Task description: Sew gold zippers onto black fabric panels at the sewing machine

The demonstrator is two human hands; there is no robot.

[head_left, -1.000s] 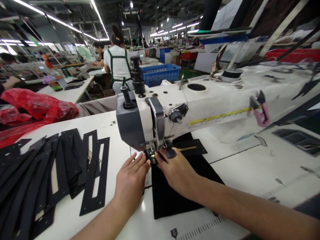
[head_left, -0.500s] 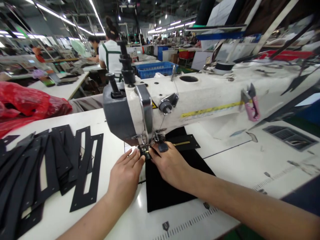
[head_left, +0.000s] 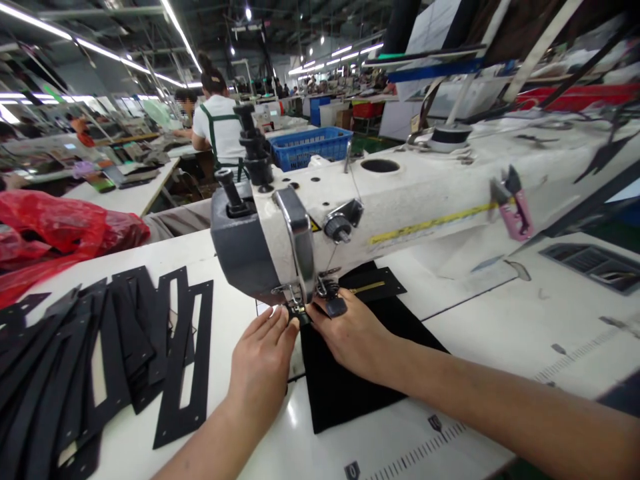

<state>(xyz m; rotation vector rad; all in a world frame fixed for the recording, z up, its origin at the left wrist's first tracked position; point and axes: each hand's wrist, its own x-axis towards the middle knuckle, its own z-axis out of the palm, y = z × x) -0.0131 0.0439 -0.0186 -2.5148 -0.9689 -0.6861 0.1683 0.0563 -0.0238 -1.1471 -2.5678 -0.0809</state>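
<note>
A black strip (head_left: pixel 393 281) with a gold zipper (head_left: pixel 370 287) lies on a black fabric piece (head_left: pixel 345 393) under the sewing machine (head_left: pixel 340 193). My left hand (head_left: pixel 263 360) is left of the presser foot (head_left: pixel 299 308); its fingers are pressed together, thumb and fingertips gripping the strip's near end. On the right, my right hand (head_left: pixel 357 337) rests over the fabric. Its fingers are bent and closed on the strip beside the needle, with the fingertips partly hidden behind a dark machine part. The exact needle point is too small to make out.
Black frame-shaped strips (head_left: pixel 185 373) with slots lie in an overlapping pile at left. Red plastic (head_left: pixel 65 230) covers the far left edge. Pink-handled snippers (head_left: pixel 517 213) hang on the machine arm. Behind stand a blue crate (head_left: pixel 313 148) and a person in white (head_left: pixel 223 127).
The view has shifted, so the machine and table appear slightly lower and farther right. Both hands keep nearly the same place at the presser foot; no clear movement of the strip shows.
</note>
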